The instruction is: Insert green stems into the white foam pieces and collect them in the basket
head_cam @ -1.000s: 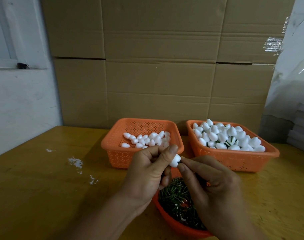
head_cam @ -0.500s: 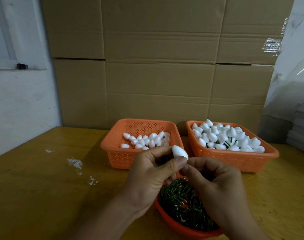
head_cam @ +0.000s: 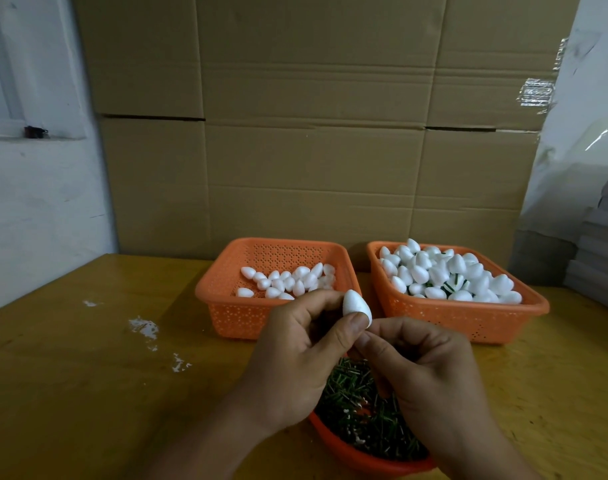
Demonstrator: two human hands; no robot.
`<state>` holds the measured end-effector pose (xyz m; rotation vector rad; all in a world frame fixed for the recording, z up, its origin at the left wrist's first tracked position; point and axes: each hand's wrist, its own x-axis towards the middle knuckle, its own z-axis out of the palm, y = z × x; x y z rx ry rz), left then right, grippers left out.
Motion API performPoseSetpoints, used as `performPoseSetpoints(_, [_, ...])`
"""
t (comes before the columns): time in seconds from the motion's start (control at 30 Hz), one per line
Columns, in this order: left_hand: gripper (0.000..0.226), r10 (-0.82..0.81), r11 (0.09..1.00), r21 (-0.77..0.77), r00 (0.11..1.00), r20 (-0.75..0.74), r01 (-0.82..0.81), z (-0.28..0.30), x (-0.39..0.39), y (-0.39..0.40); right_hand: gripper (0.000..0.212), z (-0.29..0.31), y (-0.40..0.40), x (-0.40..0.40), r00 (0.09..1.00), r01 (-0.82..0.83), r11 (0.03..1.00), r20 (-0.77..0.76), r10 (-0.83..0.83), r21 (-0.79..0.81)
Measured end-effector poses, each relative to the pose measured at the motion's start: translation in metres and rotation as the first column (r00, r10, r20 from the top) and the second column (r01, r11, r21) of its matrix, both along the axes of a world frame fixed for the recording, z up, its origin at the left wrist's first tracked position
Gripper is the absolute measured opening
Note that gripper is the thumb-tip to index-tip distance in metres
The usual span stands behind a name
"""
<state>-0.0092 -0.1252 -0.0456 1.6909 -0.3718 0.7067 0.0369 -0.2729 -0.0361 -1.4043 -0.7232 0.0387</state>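
Head camera looks down on a white foam piece (head_cam: 356,305), egg-shaped, held up above the near edge of the left basket (head_cam: 226,317) and between the two hands; the left hand (head_cam: 297,362) pinches it, the thumb pressed on its lower right side and the forefinger curled behind its upper left, so most of its white surface stands clear above the thumb tip; its pointed end tips down toward the right. The right hand (head_cam: 430,372) meets it from below, thumb and forefinger drawn together in a narrow pinch right under the foam and touching the left thumb; whatever they hold is hidden by the fingers, so a stem there cannot be told; its other fingers are curled in.

Beneath both hands sits a red-orange bowl (head_cam: 371,460) filled with a heap of green stems (head_cam: 361,414); the wrists cover part of it.

Farther off, the left basket holds a thin layer of loose plain foam pieces (head_cam: 288,280); just beside it, the right basket (head_cam: 468,320) is heaped with finished foam pieces (head_cam: 444,275), a few green stems showing among them.

All stands on a yellow-brown wooden table (head_cam: 70,393) with white flecks (head_cam: 144,329) to the left; a wall of cardboard boxes (head_cam: 313,150) rises behind the baskets.
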Motion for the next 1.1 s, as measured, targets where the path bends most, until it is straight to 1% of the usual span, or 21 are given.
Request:
performPoseSetpoints(0.1, [0.006, 0.012, 0.999, 0.048, 1.000, -0.008, -0.012, 0.001, -0.002, 0.000, 0.020, -0.001, 0.001, 0.000, 1.000, -0.005, 1.000, -0.017, 0.005, -0.005])
performPoseSetpoints(0.3, [0.010, 0.053, 0.993, 0.103, 0.998, -0.034, -0.049, 0.001, -0.004, 0.000, 0.017, -0.001, 0.001, -0.001, 0.998, -0.051, 0.999, -0.037, 0.052, 0.010])
performPoseSetpoints(0.4, [0.008, 0.054, 0.992, 0.114, 0.998, -0.031, -0.050, 0.001, -0.004, 0.000, 0.017, -0.002, 0.001, -0.001, 0.996, -0.063, 0.998, -0.057, 0.064, 0.015])
performPoseSetpoints(0.5, [0.014, 0.042, 0.995, 0.093, 0.998, -0.043, -0.038, 0.001, -0.004, 0.000, 0.019, -0.004, 0.002, 0.000, 0.995, -0.061, 0.998, -0.075, 0.063, 0.022])
performPoseSetpoints(0.67, [0.006, 0.000, 0.999, 0.036, 0.999, -0.051, 0.002, -0.001, -0.003, 0.002, 0.022, -0.005, 0.003, 0.002, 0.990, -0.100, 0.994, -0.094, 0.103, 0.031])
performPoseSetpoints(0.8, [0.011, -0.026, 0.999, -0.026, 0.999, -0.042, 0.025, -0.003, -0.001, 0.000, 0.022, -0.006, 0.002, 0.004, 0.985, -0.126, 0.991, -0.115, 0.129, 0.036])
performPoseSetpoints(0.9, [0.018, -0.034, 0.999, -0.033, 0.998, -0.056, 0.032, -0.004, -0.001, -0.001, 0.024, -0.004, 0.001, 0.007, 0.988, -0.077, 0.996, -0.133, 0.083, 0.046])
performPoseSetpoints(0.97, [0.027, -0.032, 0.999, -0.033, 0.994, -0.101, 0.029, -0.007, -0.001, -0.003, 0.021, 0.000, -0.002, 0.013, 0.991, -0.023, 0.999, -0.127, 0.027, 0.039])
performPoseSetpoints(1.07, [0.035, 0.074, 0.997, 0.024, 0.984, -0.161, -0.072, -0.013, -0.001, -0.005, 0.009, 0.009, -0.010, 0.036, 0.989, 0.132, 0.991, -0.063, -0.134, -0.035])
performPoseSetpoints(1.1, [0.035, 0.113, 0.993, 0.063, 0.980, -0.164, -0.104, -0.015, -0.001, -0.005, 0.012, 0.011, -0.012, 0.049, 0.975, 0.217, 0.974, -0.028, -0.219, -0.058])
